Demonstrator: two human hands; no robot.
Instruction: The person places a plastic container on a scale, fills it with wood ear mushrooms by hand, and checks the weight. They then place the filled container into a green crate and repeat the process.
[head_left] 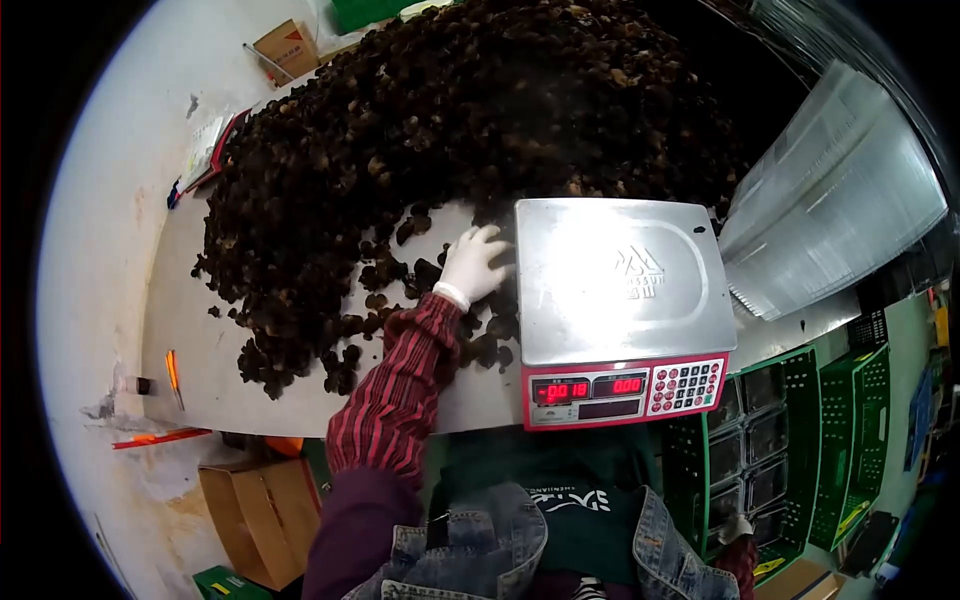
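My left hand [474, 266], in a white glove, reaches over the table beside the scale, its fingers spread and no object visible in them. Dark brown, wrinkled pieces that look like wood ear mushrooms [450, 120] form a large heap in front of it, with loose ones scattered near the wrist. The digital scale [620, 285] has a bare metal pan, and its red display reads -0.018 and 0.00. Low on the right, my right hand [736, 528], also white-gloved, is at the clear plastic boxes [765, 430] inside a green crate [803, 400]. Its fingers are too small and hidden to make out.
A tall stack of clear plastic trays [835, 190] leans right of the scale. Another green crate [855, 440] stands farther right. An open cardboard box [262, 515] sits below the table's left edge. A red clipboard [222, 150] with papers rests by the wall.
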